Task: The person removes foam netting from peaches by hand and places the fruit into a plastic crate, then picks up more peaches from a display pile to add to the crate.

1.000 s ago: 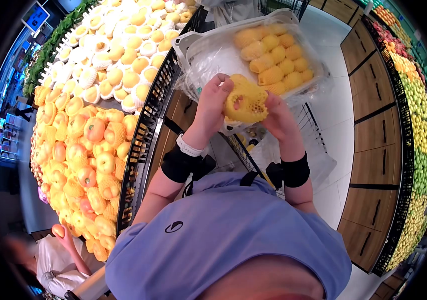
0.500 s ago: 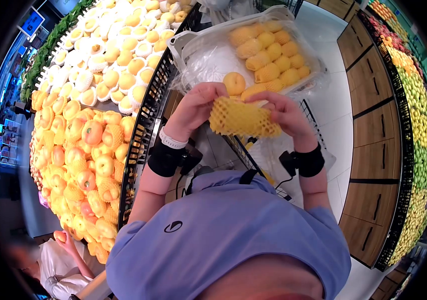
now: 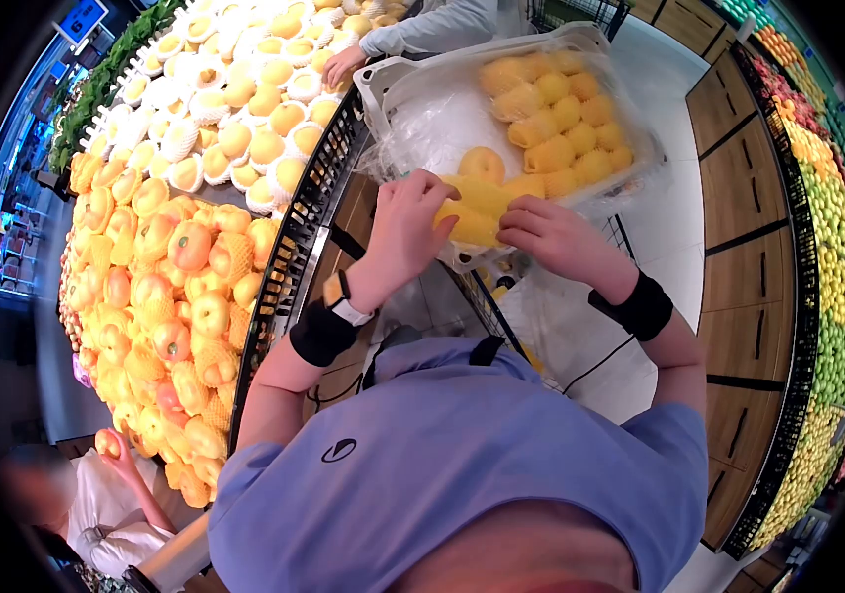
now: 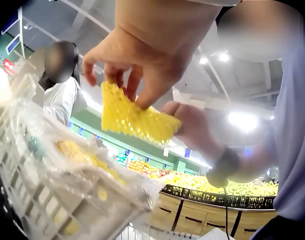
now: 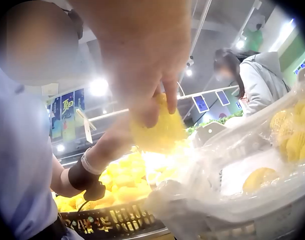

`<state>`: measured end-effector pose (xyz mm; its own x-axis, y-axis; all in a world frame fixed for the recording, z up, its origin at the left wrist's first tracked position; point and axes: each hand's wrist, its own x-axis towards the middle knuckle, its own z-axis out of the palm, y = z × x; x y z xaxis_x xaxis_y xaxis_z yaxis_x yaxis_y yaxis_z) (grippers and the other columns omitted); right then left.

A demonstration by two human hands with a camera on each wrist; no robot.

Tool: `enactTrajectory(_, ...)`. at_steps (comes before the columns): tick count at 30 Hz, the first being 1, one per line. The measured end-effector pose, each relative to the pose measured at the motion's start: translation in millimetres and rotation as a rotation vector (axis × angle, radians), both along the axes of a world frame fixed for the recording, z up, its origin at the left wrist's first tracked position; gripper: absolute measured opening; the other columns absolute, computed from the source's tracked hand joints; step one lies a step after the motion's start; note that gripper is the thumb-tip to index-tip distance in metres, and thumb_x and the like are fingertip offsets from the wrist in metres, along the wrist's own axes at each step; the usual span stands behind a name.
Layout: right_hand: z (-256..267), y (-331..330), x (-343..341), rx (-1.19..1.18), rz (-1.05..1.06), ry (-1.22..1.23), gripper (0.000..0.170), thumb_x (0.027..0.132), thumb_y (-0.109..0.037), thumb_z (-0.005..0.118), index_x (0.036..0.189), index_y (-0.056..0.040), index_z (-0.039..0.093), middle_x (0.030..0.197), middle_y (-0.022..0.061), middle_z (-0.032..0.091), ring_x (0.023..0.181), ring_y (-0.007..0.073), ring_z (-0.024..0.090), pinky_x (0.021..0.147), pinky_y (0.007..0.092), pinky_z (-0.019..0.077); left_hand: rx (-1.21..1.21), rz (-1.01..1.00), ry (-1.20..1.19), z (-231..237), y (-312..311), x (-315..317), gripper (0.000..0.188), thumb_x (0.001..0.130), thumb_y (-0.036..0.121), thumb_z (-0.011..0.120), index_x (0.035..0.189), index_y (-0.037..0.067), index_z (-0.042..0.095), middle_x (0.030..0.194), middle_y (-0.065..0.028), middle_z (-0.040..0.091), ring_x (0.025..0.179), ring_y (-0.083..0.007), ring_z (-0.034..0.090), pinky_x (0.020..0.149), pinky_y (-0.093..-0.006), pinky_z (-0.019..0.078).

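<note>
My left hand (image 3: 402, 232) and right hand (image 3: 569, 242) pinch the two ends of a yellow foam fruit net (image 3: 474, 210) over the near edge of a white plastic crate (image 3: 375, 97). In the left wrist view the net (image 4: 135, 115) hangs flattened below the left fingers, the right hand (image 4: 193, 125) at its other end. Just beyond the net, a bare yellow peach (image 3: 482, 164) lies in the crate. Rows of netted yellow fruit (image 3: 566, 114) fill the crate's right side. Clear plastic film (image 5: 187, 197) drapes over the crate's edges.
The crate sits on a wire shopping cart (image 3: 620, 235). To the left, a display with a black slatted edge (image 3: 284, 257) holds white-netted and yellow-netted fruit. Another person's grey sleeve (image 3: 432, 32) reaches over it. Wooden drawers (image 3: 749, 237) under more fruit line the right.
The net, first bunched with a round opening, got stretched sideways and is now flattened between both hands. The bare peach came into view in the crate. Another person's arm has reached over the white-netted fruit.
</note>
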<state>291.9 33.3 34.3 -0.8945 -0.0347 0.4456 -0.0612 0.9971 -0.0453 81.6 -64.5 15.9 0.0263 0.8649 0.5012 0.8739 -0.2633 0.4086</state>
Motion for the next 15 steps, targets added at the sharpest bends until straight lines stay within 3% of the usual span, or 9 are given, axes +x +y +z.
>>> enactTrajectory(3, -9, 1, -7, -0.002, 0.025, 0.079, 0.019, 0.067, -0.007, 0.057, 0.085, -0.0030, 0.058, 0.091, 0.0057, 0.057, 0.093, 0.0214, 0.054, 0.078, 0.0298, 0.0480, 0.147, 0.161, 0.095, -10, 1, -2, 0.022, 0.073, 0.010, 0.069, 0.092, 0.009, 0.060, 0.101, -0.0040, 0.054, 0.077, -0.0176, 0.056, 0.076, -0.0300, 0.0404)
enactTrajectory(6, -12, 3, -12, -0.046, 0.012, 0.080, 0.021, 0.067, -0.008, 0.057, 0.087, -0.0033, 0.059, 0.093, 0.0051, 0.057, 0.094, 0.0212, 0.054, 0.080, 0.0293, 0.0478, -0.071, 0.042, -0.627, -28, 8, -4, 0.021, 0.072, 0.008, 0.070, 0.090, 0.008, 0.060, 0.096, -0.0054, 0.055, 0.071, -0.0156, 0.055, 0.066, -0.0277, 0.0446)
enactTrajectory(9, -15, 3, -15, -0.050, 0.013, 0.058, 0.020, 0.068, -0.006, 0.056, 0.087, -0.0035, 0.060, 0.094, 0.0041, 0.057, 0.095, 0.0212, 0.054, 0.080, 0.0294, 0.0478, -0.325, 0.043, -0.867, -21, 4, -7, 0.019, 0.074, 0.006, 0.068, 0.090, 0.006, 0.059, 0.093, -0.0054, 0.058, 0.065, -0.0123, 0.054, 0.056, -0.0239, 0.0440)
enactTrajectory(12, -24, 10, -19, -0.130, 0.044, -0.011, 0.026, 0.072, -0.010, 0.059, 0.097, -0.0042, 0.059, 0.099, 0.0057, 0.058, 0.101, 0.0242, 0.053, 0.084, 0.0316, 0.0466, -0.334, 0.111, -0.762, -31, 6, -17, 0.020, 0.073, 0.004, 0.065, 0.092, 0.005, 0.059, 0.082, -0.0054, 0.056, 0.064, -0.0130, 0.052, 0.058, -0.0241, 0.0435)
enactTrajectory(15, -14, 21, -35, -0.303, -0.258, 0.187, 0.040, 0.074, -0.015, 0.064, 0.112, -0.0054, 0.054, 0.107, 0.0105, 0.056, 0.108, 0.0287, 0.051, 0.089, 0.0343, 0.0444, -0.179, 0.202, -0.593, -35, 6, -29, 0.022, 0.071, 0.001, 0.062, 0.092, 0.004, 0.058, 0.080, -0.0058, 0.053, 0.062, -0.0133, 0.048, 0.057, -0.0253, 0.0428)
